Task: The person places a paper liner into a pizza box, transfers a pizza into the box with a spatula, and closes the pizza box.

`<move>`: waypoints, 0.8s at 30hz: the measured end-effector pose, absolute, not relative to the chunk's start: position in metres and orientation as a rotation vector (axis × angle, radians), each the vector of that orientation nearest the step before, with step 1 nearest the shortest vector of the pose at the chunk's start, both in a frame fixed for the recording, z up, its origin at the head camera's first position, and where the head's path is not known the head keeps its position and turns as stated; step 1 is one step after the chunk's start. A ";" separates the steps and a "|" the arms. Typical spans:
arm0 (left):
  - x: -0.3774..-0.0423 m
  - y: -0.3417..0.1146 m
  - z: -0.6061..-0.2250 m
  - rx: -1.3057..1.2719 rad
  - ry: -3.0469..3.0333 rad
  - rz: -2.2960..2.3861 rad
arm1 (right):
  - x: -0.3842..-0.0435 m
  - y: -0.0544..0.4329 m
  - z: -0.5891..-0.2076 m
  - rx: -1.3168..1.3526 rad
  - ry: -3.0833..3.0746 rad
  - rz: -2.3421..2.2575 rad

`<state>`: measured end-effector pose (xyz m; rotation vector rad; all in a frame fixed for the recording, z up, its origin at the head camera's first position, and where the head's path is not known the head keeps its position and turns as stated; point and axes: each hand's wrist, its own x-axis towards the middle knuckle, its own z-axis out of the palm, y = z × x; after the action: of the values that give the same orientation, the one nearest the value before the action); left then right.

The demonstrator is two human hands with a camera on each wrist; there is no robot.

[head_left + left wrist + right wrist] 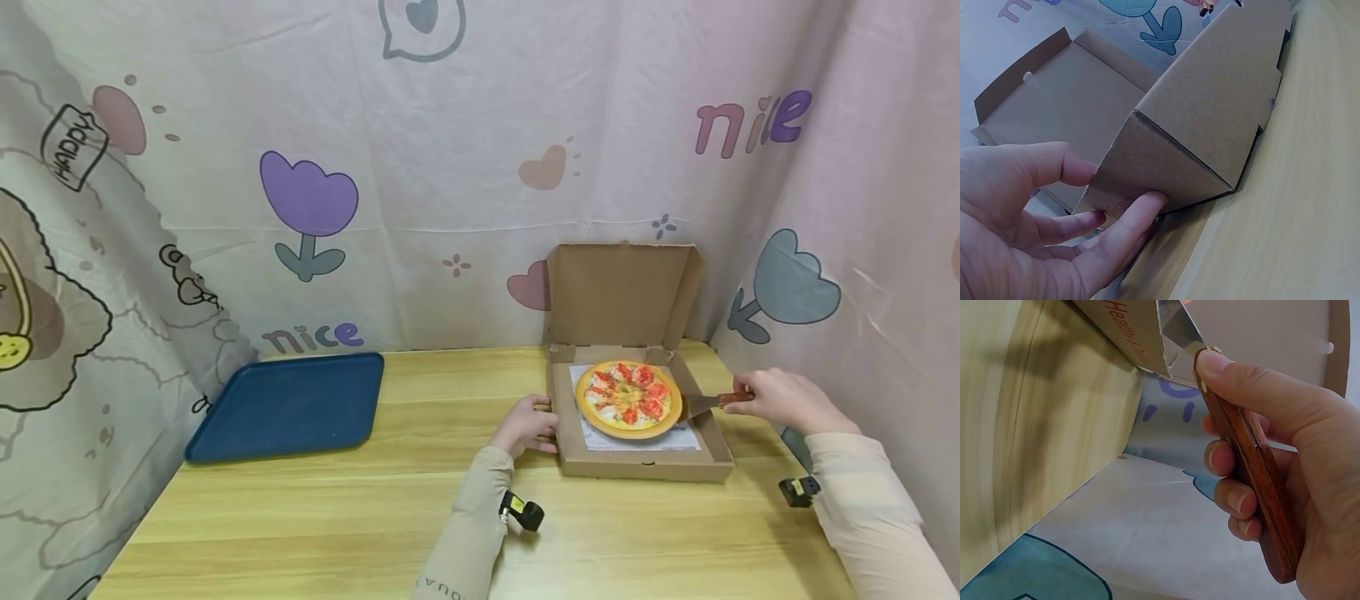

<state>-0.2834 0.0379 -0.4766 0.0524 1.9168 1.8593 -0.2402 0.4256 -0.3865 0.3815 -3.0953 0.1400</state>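
Observation:
A round pizza (628, 400) with red and white toppings lies over printed paper (600, 442) in an open cardboard pizza box (645, 468). My right hand (787, 400) grips the wooden handle of a pizza server (1266, 494), fingers curled around it and thumb along its top. The metal blade (699, 405) crosses the box's right wall and reaches the pizza's right edge, where its tip is hidden. At the box's left wall, my left hand (525, 423) touches the cardboard with fairly straight fingertips (1150, 203) near the front corner.
A dark blue tray (288, 408) lies at the left of the wooden table (315, 525). The raised box lid (618, 296) leans up near the patterned curtain (450, 167) behind. Another stretch of curtain (885, 333) borders the table on the right.

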 end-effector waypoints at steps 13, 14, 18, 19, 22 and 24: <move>-0.284 0.038 -0.476 0.064 1.914 1.847 | -0.250 0.422 -0.377 0.456 -3.061 0.048; -0.284 0.038 -0.476 0.063 1.917 1.846 | -0.251 0.420 -0.375 0.467 -3.061 0.038; -0.284 0.037 -0.476 0.063 1.919 1.846 | -0.256 0.417 -0.367 0.512 -3.075 -0.021; -0.284 0.037 -0.476 0.067 1.919 1.842 | -0.257 0.416 -0.365 0.516 -3.082 -0.039; -0.284 0.037 -0.476 0.067 1.919 1.843 | -0.259 0.414 -0.359 0.523 -3.096 -0.083; -0.283 0.037 -0.475 0.064 1.923 1.844 | -0.259 0.413 -0.357 0.529 -3.097 -0.099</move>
<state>-0.2832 0.0375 -0.4754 0.0639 1.9226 1.8442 -0.2593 0.4125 -0.3568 0.5285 -3.0967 -0.0992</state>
